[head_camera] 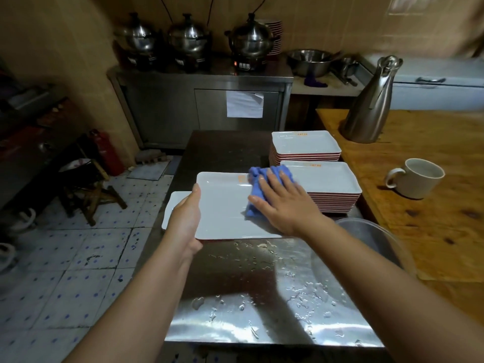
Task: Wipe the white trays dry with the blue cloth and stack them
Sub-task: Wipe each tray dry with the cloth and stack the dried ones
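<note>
- Left hand (184, 218) grips the near-left edge of a white tray (225, 205) on a wet steel bench (262, 297).
- Right hand (285, 203), fingers flat, presses a blue cloth (258, 179) on the tray.
- Two tray stacks (327, 179) stand just right.

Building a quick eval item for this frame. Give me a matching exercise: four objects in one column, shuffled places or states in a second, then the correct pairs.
Column 1
1. blue cloth
2. white mug
3. metal jug
4. white tray being wiped

Column 2
A. stands at the far end of the wooden counter
B. gripped at its edge by the left hand
C. pressed under the flat right hand
D. sits on the wooden counter, right of the two tray stacks

Pairs: 1-C, 2-D, 3-A, 4-B
</note>
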